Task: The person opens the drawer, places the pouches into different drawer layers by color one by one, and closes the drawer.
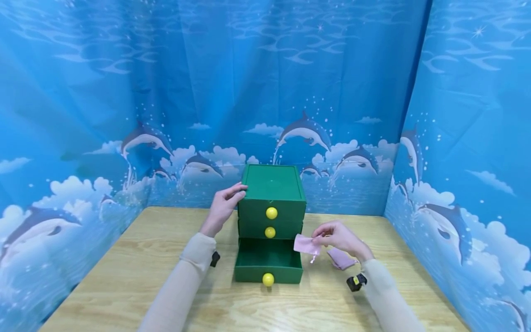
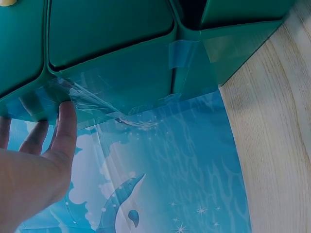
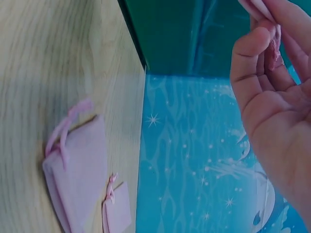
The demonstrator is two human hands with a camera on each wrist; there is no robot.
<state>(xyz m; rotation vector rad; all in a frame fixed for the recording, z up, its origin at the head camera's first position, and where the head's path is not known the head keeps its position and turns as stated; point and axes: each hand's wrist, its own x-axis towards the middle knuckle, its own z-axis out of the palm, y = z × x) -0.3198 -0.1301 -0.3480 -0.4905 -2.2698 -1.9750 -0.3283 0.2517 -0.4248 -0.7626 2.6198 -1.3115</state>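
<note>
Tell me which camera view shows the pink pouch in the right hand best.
The head view: the pink pouch shows most of its body and its drawstring, pinched by the right hand. The right wrist view catches only a pink part, cut off at the top edge; the left wrist view shows none of it.

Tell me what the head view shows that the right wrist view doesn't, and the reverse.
Only the head view: the left hand against the green drawer cabinet, three yellow knobs, and the open bottom drawer.

Only the right wrist view: a second pouch lying on the wooden table, beyond the lilac drawstring pouch.

Both: the right hand pinching a pink drawstring pouch, that lilac pouch, the cabinet, the table and the ocean-print backdrop.
</note>
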